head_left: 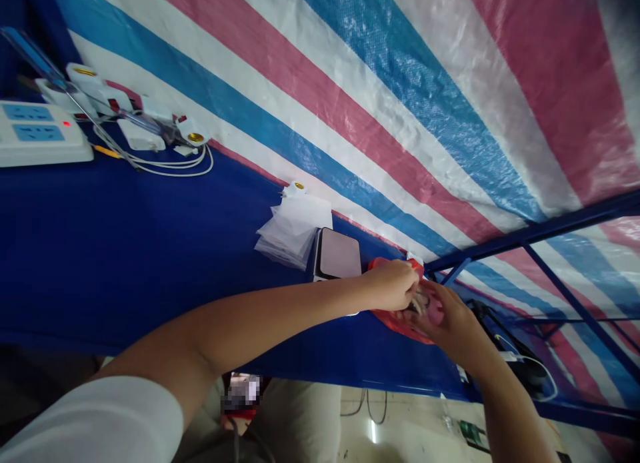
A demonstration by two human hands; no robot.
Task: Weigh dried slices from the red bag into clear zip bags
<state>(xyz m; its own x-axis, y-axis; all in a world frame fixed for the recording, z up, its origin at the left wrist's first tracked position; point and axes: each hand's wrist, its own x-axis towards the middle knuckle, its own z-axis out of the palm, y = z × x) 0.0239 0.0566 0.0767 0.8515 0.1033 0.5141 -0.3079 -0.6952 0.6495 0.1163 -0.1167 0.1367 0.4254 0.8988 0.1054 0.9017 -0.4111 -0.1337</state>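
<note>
Both hands are together at the right of my view, working at a crumpled red plastic bag (384, 268) on a dark blue tabletop (175, 243). The left hand (393, 285) reaches across from a white sleeve (140, 420), its fingers bent down over the bag's mouth; from here I cannot tell whether they are grasping anything. The right hand (453, 323) curves round the bag's right side, thumb uppermost and fingers partly hidden; I cannot tell how firmly they grip. Something pinkish and pale shows between the hands, too unclear for me to name.

Just left of the bag, partly behind the left forearm, I see a flat box-shaped item (340, 253) with a mauve top edged in black. Beside it lie overlapping translucent sleeves (287, 240), with a small white plug (295, 188) behind them. At the far left sits a white power strip (45, 143) with blue sockets and a lit red light, near a looped white cable (173, 172). A sheet (320, 96) striped red, white and blue hangs behind the tabletop, and a blue metal frame (565, 222) stands at the right.
</note>
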